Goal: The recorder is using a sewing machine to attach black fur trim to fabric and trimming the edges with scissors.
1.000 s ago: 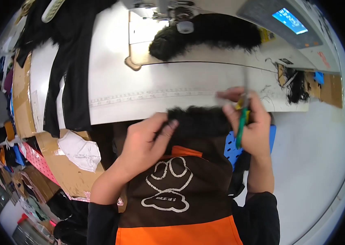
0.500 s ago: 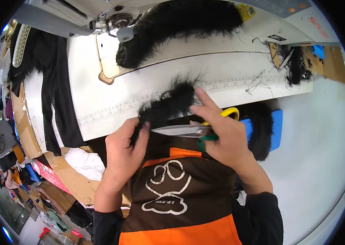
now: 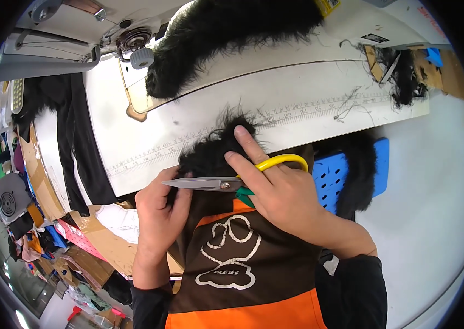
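Note:
A piece of black faux fur (image 3: pixel 212 149) lies across the front edge of the sewing table. My left hand (image 3: pixel 161 204) pinches its near left end between thumb and fingers. Scissors (image 3: pixel 204 183) with one yellow and one green handle are in my right hand (image 3: pixel 284 194); their blades look closed and point left, across the fingertips of my left hand. The index and middle fingers of my right hand stretch forward and rest on the fur's right end.
A sewing machine (image 3: pixel 142 57) stands at the back left, with a long black fur strip (image 3: pixel 232 38) beside it. Black fabric (image 3: pixel 81 142) hangs over the table's left side. More black fur drapes over a blue perforated seat (image 3: pixel 328 175) at right. Fur scraps (image 3: pixel 406 82) lie far right.
The scissors have moved left, so their tips now pass over my left fingertips. My right hand has shifted left with them, its two fingers pressing further onto the fur.

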### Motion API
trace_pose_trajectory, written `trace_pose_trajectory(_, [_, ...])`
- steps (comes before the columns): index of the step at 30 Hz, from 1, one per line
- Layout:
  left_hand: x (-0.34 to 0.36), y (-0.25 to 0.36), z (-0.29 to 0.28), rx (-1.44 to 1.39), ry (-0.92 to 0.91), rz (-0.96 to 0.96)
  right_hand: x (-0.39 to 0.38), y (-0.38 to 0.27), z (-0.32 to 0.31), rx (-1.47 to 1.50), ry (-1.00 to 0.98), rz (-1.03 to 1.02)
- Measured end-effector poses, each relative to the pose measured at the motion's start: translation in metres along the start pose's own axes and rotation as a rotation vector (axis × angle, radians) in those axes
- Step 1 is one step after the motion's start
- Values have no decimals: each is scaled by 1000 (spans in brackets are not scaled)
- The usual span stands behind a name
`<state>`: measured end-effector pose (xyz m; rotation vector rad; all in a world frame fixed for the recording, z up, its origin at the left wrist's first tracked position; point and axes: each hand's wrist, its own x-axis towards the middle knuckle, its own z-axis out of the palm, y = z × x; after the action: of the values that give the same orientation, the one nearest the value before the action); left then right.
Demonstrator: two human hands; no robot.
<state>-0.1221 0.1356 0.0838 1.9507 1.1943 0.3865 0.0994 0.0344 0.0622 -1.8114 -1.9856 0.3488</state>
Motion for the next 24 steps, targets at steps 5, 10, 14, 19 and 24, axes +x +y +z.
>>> trace_pose_trajectory(5, [7, 4, 0, -11, 2, 29, -2, 2, -2, 28, -12, 23])
trace_pose_trajectory(10, [10, 4, -1, -9, -15, 1, -2, 2, -2, 53, -17, 41])
trace_pose_trajectory(14, [13, 4, 2, -6, 3, 27, -3, 5, 0, 53, -3, 41])
trace_pose_trajectory(19, [15, 8, 2, -6, -11, -4, -3, 5, -1, 48, -7, 44])
trace_pose_trajectory(24, [15, 6, 4, 4, -8, 7, -3, 4, -1, 55, 25, 55])
